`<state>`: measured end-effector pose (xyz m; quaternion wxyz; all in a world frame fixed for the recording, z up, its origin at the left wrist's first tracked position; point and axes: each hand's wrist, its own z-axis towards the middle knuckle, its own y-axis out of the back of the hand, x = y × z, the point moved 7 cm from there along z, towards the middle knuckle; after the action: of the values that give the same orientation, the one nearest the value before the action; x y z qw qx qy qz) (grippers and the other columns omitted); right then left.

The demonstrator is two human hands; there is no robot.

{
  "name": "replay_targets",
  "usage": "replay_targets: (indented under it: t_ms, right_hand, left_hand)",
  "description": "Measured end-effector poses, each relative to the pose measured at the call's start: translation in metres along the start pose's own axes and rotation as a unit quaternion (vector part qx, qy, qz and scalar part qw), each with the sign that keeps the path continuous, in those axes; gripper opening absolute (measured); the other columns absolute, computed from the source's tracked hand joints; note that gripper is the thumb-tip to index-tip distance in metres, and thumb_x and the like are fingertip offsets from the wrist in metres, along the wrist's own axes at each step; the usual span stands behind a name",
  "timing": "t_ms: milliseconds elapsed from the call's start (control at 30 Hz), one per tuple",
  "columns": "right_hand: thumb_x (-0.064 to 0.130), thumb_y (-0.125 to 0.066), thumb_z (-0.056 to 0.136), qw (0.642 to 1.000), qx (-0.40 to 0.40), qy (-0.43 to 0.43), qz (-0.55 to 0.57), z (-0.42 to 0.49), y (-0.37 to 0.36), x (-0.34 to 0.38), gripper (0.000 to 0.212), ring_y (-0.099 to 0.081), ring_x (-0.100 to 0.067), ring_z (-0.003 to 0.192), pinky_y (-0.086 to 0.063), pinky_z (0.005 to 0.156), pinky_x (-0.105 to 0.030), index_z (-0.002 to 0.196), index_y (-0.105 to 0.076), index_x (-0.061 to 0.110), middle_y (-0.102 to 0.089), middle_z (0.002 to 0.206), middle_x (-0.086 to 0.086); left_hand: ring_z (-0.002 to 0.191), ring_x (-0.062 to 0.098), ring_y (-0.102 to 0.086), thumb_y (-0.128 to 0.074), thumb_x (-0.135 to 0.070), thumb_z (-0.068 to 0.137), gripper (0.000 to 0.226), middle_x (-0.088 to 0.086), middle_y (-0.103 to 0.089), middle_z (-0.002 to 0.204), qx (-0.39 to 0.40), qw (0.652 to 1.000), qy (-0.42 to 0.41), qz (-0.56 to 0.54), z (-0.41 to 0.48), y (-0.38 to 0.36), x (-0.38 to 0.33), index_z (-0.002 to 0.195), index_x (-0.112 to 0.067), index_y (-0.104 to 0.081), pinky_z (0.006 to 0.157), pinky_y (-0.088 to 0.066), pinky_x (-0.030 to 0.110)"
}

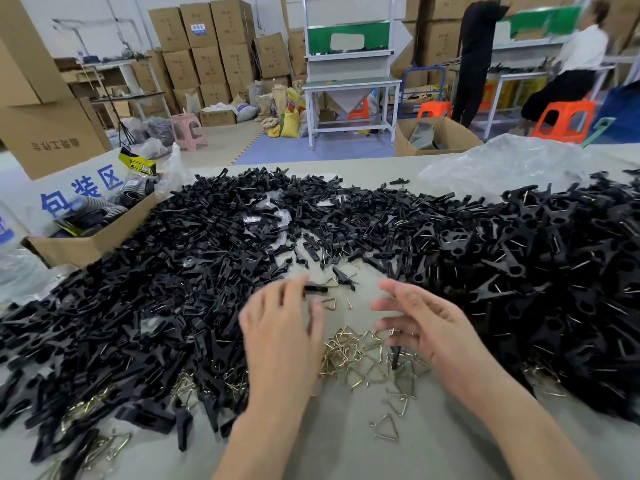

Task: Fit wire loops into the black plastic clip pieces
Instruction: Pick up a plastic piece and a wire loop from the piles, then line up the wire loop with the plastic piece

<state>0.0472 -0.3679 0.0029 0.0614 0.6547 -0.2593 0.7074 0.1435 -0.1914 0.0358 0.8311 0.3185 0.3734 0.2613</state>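
Nearest on the table (346,455), a single wire loop (386,429) lies alone. Just beyond it the loops (360,351) lie tangled in a small brass-coloured pile, between the two wrists and slightly nearer the right one. The right hand (426,323) hovers over the pile's right edge with its fingers spread and holding no loop. A black clip (394,356) stands nearly upright under its lower fingers, and whether they touch it cannot be told. The left hand (280,327) is blurred, with its fingers loosely curved. A second clip (316,289) lies at its fingertips, long axis running left to right, but whether it is pinched or only touched cannot be told. Judging from this, the loops sit below and to the near side of both hands. The right hand is the closer one to drop onto a loop, while the left would supply the clip. Farther out, heaps of clips rise to the left (156,289) and right (536,258), with a cardboard box (83,247) at the far left.
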Motion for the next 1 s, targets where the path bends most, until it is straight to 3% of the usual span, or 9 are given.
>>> replay_targets:
  t_ms: [100,267,433,633,700,733,800,900,1000]
  right_hand:
    - [0.048,-0.067,0.080,1.000,0.002,-0.005,-0.028,-0.001,-0.003,-0.001,0.035,-0.073,-0.021,0.084,-0.058,0.068,-0.027,0.109,-0.077,0.031,-0.076,0.105,-0.007]
    - [0.045,-0.067,0.082,1.000,-0.001,-0.004,-0.023,-0.001,0.000,-0.004,0.035,-0.072,-0.021,0.085,-0.057,0.068,-0.028,0.111,-0.077,0.029,-0.076,0.105,-0.006]
    - [0.042,-0.066,0.084,1.000,0.001,-0.003,-0.024,-0.001,0.000,-0.004,0.033,-0.071,-0.020,0.086,-0.057,0.069,-0.029,0.112,-0.076,0.028,-0.075,0.105,-0.006]
    - [0.039,-0.065,0.085,1.000,0.000,-0.002,-0.024,0.000,0.001,-0.004,0.030,-0.070,-0.019,0.084,-0.057,0.068,-0.028,0.111,-0.077,0.028,-0.075,0.104,-0.006]
    - [0.038,-0.064,0.085,1.000,0.000,0.000,-0.025,-0.001,0.000,-0.004,0.029,-0.070,-0.019,0.084,-0.057,0.068,-0.029,0.109,-0.077,0.029,-0.075,0.103,-0.006]
    - [0.037,-0.064,0.086,1.000,0.001,0.003,-0.027,-0.001,-0.001,-0.003,0.028,-0.069,-0.020,0.084,-0.058,0.068,-0.029,0.108,-0.077,0.029,-0.075,0.102,-0.006]
    - [0.037,-0.063,0.086,0.999,0.004,0.014,-0.037,-0.003,-0.002,-0.001,0.026,-0.070,-0.020,0.085,-0.058,0.069,-0.029,0.108,-0.077,0.031,-0.075,0.104,-0.004]
    - [0.038,-0.064,0.088,0.995,0.032,0.045,-0.083,-0.007,-0.014,0.003,0.030,-0.072,-0.016,0.094,-0.060,0.077,-0.029,0.116,-0.074,0.035,-0.075,0.113,0.004]
    - [0.030,-0.067,0.092,0.983,0.048,0.066,-0.163,-0.009,-0.027,0.001,0.028,-0.072,-0.010,0.093,-0.058,0.077,-0.027,0.120,-0.072,0.032,-0.076,0.107,0.009]
  left_hand:
    - [0.140,0.036,-0.039,-0.053,-0.039,0.099,0.052,0.018,-0.048,0.147,0.031,0.980,0.090,0.174,0.011,-0.002,0.036,0.146,-0.019,-0.048,0.120,-0.017,0.050]
    - [0.109,0.036,-0.060,-0.064,-0.029,0.095,0.031,0.013,-0.069,0.112,0.015,0.979,0.079,0.187,0.012,-0.003,0.041,0.123,-0.015,-0.065,0.109,-0.033,0.050]
    - [0.087,0.031,-0.064,-0.053,-0.019,0.100,0.020,0.006,-0.072,0.086,-0.080,0.987,0.104,0.095,0.015,0.018,0.042,0.112,-0.012,-0.066,0.091,-0.039,0.046]
    - [0.102,0.039,-0.058,-0.043,-0.017,0.105,0.034,0.017,-0.066,0.117,-0.126,0.983,0.127,0.046,0.019,0.031,0.046,0.135,-0.007,-0.056,0.086,-0.041,0.050]
    - [0.106,0.033,-0.055,-0.040,-0.018,0.106,0.037,0.015,-0.061,0.119,-0.143,0.982,0.121,-0.015,0.020,0.035,0.044,0.139,-0.007,-0.052,0.089,-0.041,0.042]
    - [0.108,0.025,-0.053,-0.040,-0.020,0.107,0.037,0.008,-0.058,0.121,-0.152,0.979,0.116,-0.074,0.019,0.036,0.042,0.140,-0.009,-0.051,0.091,-0.040,0.031]
    - [0.107,0.008,-0.054,-0.040,-0.028,0.107,0.036,-0.007,-0.057,0.123,-0.126,0.963,0.107,-0.214,0.015,0.029,0.031,0.141,-0.020,-0.050,0.091,-0.040,0.016]
    - [0.086,0.001,-0.059,-0.042,-0.035,0.105,0.030,-0.012,-0.066,0.105,0.031,0.925,0.103,-0.364,-0.001,-0.005,-0.005,0.133,-0.040,-0.054,0.076,-0.048,0.024]
    - [0.096,-0.002,-0.063,-0.040,-0.033,0.106,0.026,-0.022,-0.066,0.107,0.111,0.918,0.064,-0.374,-0.018,-0.028,-0.034,0.122,-0.047,-0.055,0.081,-0.049,0.017]
